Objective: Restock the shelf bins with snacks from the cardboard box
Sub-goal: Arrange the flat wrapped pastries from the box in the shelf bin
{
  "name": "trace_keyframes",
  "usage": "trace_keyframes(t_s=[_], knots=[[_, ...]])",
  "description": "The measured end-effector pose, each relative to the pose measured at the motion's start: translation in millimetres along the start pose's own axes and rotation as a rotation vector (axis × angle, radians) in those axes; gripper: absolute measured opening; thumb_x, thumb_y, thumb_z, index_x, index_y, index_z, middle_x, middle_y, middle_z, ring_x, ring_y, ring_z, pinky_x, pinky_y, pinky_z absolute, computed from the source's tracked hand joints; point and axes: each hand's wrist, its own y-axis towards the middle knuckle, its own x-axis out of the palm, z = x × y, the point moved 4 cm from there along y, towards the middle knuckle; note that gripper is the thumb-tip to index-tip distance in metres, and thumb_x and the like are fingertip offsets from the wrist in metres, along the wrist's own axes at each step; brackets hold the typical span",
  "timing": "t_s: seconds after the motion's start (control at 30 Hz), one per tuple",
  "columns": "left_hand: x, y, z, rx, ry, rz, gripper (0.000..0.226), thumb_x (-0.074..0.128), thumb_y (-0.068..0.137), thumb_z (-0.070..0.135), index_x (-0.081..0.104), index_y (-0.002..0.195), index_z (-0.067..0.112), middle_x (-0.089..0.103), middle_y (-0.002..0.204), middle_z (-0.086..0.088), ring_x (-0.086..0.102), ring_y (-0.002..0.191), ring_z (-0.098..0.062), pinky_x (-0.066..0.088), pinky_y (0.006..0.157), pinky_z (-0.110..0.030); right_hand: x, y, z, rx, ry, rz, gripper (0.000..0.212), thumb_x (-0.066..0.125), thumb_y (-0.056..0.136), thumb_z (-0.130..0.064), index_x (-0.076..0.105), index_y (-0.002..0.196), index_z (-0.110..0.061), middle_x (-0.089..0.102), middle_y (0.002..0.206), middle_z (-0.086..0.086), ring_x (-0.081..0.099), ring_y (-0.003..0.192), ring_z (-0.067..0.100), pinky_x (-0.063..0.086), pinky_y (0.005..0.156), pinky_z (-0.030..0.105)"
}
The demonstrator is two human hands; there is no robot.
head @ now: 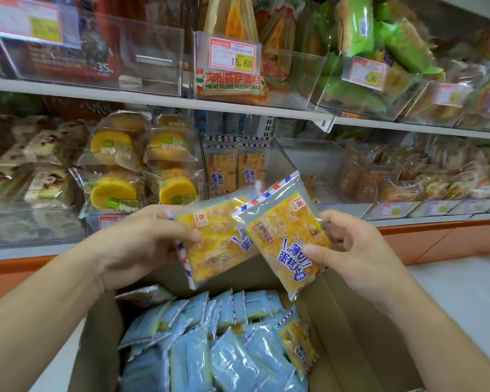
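Left hand (142, 244): pinches a yellow cake pack (210, 239) above the box.
Right hand (354, 250): pinches another pack (286, 239), blue Chinese writing.
Cardboard box (359, 335): full of blue packs (210, 349).
Shelf bin (232, 165): same packs inside.
Price tags (234, 56): "15.60", "MEAT FLOSS PIZZA CAKE".

You are facing a store shelving unit with white shelf edges (159, 99) running across two tiers, and an orange base panel (441, 239) is sitting beneath the lower tier. A pale floor (464, 295) is showing at the right. Even, bright light is falling over everything, glinting on clear plastic dividers (153, 49).
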Motion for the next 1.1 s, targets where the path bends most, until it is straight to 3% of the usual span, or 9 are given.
trace_keyframes(t_s=[0.07, 0.13, 0.33, 0.5, 0.63, 0.7, 0.83, 0.93, 1.1], knots=[[1, 3, 1, -0.028, -0.066, 0.102, 0.039, 0.082, 0.077, 0.016, 0.079, 0.114, 0.002, 0.076, 0.117, -0.021, 0.077, 0.1, -0.03, 0.059, 0.09, -0.039, 1, -1, -3, -0.055, -0.069, -0.052, 0.025, 0.082, 0.088, -0.007, 0.073, 0.105, -0.022, 0.08, 0.102, -0.006, 0.076, 0.097, 0.011, 0.061, 0.085, 0.032], [5, 2, -2, -0.069, -0.044, 0.151, 0.038, 0.072, 0.084, 0.031, 0.081, 0.11, 0.004, 0.078, 0.115, -0.017, 0.076, 0.108, -0.031, 0.056, 0.1, -0.045, 6, 0, -5, -0.095, -0.148, -0.077, 0.022, 0.085, 0.086, -0.01, 0.075, 0.101, -0.023, 0.079, 0.098, -0.006, 0.075, 0.093, 0.011, 0.06, 0.086, 0.035], [37, -2, -16, -0.146, 0.018, 0.051, 0.055, 0.072, 0.079, 0.053, 0.08, 0.112, 0.01, 0.079, 0.114, -0.014, 0.076, 0.103, -0.031, 0.059, 0.096, -0.049, 33, 2, -5, -0.13, -0.39, 0.036, 0.031, 0.094, 0.073, -0.039, 0.073, 0.095, -0.036, 0.07, 0.095, -0.016, 0.064, 0.092, 0.002, 0.05, 0.079, 0.02], [42, -4, -14, -0.031, 0.241, -0.068, 0.049, 0.085, 0.083, 0.01, 0.067, 0.128, 0.011, 0.078, 0.115, -0.014, 0.076, 0.107, -0.034, 0.06, 0.097, -0.05, 48, 4, 2, -0.083, -0.41, 0.06, 0.036, 0.091, 0.074, -0.046, 0.067, 0.098, -0.035, 0.06, 0.097, -0.016, 0.057, 0.092, 0.001, 0.044, 0.074, 0.016], [38, -2, -8, 0.015, 0.276, 0.028, 0.041, 0.083, 0.084, 0.011, 0.069, 0.122, 0.01, 0.08, 0.108, -0.013, 0.078, 0.099, -0.032, 0.061, 0.093, -0.049, 50, 7, 12, 0.021, -0.304, -0.175, 0.052, 0.085, 0.082, -0.051, 0.06, 0.126, -0.041, 0.063, 0.12, -0.024, 0.06, 0.111, -0.004, 0.051, 0.096, 0.022], [39, 1, -8, 0.047, 0.249, 0.062, 0.039, 0.085, 0.081, 0.012, 0.073, 0.119, 0.012, 0.08, 0.107, -0.014, 0.079, 0.098, -0.033, 0.06, 0.093, -0.05, 51, 10, 14, 0.027, -0.2, -0.258, 0.044, 0.085, 0.086, -0.044, 0.066, 0.125, -0.04, 0.071, 0.119, -0.02, 0.066, 0.111, -0.001, 0.056, 0.099, 0.03], [42, 13, -8, 0.11, 0.267, 0.178, 0.061, 0.102, 0.062, 0.018, 0.073, 0.116, 0.02, 0.081, 0.105, -0.012, 0.079, 0.096, -0.032, 0.06, 0.095, -0.052, 45, 26, 17, 0.003, -0.123, -0.064, 0.021, 0.088, 0.084, -0.027, 0.071, 0.097, -0.03, 0.076, 0.1, -0.012, 0.072, 0.094, 0.004, 0.059, 0.09, 0.038], [47, 30, 7, 0.155, 0.369, 0.28, 0.066, 0.101, 0.058, 0.024, 0.07, 0.116, 0.023, 0.082, 0.099, -0.004, 0.08, 0.091, -0.023, 0.062, 0.091, -0.05, 41, 43, 24, 0.009, -0.078, 0.014, 0.023, 0.088, 0.084, -0.027, 0.07, 0.098, -0.028, 0.077, 0.098, -0.01, 0.072, 0.092, 0.005, 0.06, 0.088, 0.04], [60, 82, 44, 0.222, 0.574, 0.299, 0.064, 0.098, 0.063, 0.033, 0.062, 0.116, 0.036, 0.078, 0.097, 0.021, 0.077, 0.087, -0.004, 0.061, 0.073, -0.025, 17, 90, 35, -0.03, -0.032, 0.105, 0.023, 0.082, 0.09, -0.034, 0.066, 0.107, -0.035, 0.074, 0.103, -0.015, 0.07, 0.095, -0.003, 0.063, 0.085, 0.032]])
